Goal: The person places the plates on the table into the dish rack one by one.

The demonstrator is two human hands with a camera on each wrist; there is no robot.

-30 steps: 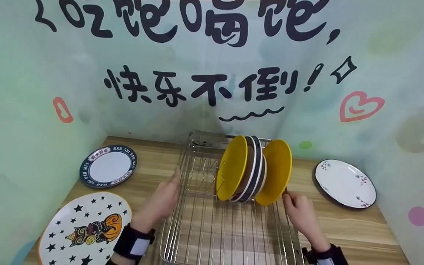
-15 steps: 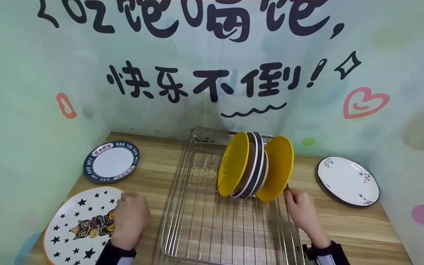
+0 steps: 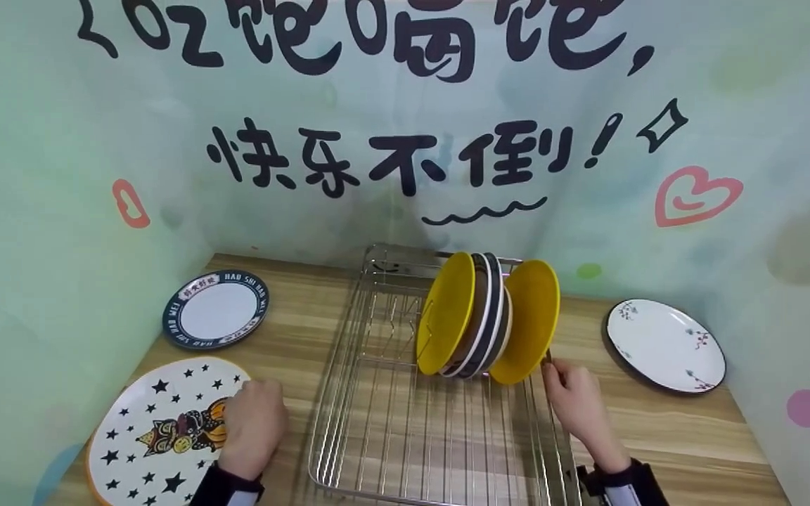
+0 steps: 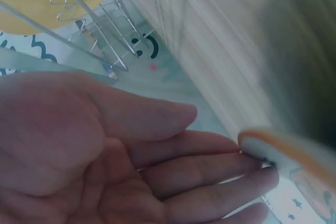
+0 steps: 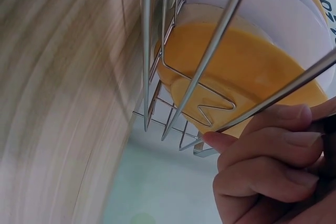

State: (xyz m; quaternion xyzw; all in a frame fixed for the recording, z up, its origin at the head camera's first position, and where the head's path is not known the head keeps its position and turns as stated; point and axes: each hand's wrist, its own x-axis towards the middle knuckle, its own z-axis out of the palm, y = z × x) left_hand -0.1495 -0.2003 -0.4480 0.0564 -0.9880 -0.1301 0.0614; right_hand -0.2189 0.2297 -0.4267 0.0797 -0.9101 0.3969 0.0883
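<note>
My left hand is at the right edge of a large white plate with black stars, a cartoon figure and an orange rim. In the left wrist view its fingers are nearly straight, and their tips touch or sit very close to that plate's edge. At the right rail of a metal wire dish rack, my right hand holds on with curled fingers, beside the rightmost yellow plate. Another yellow plate leans at the left of the upright row, with blue-and-white plates between.
A blue-rimmed white plate lies at the back left. An oval white plate with small flower sprigs lies right of the rack. Printed cloth walls close off the back and sides of the wooden table.
My left hand has left the rack's left side and moved left to the star plate, which has shifted slightly right in view. The right hand has stayed at the rack.
</note>
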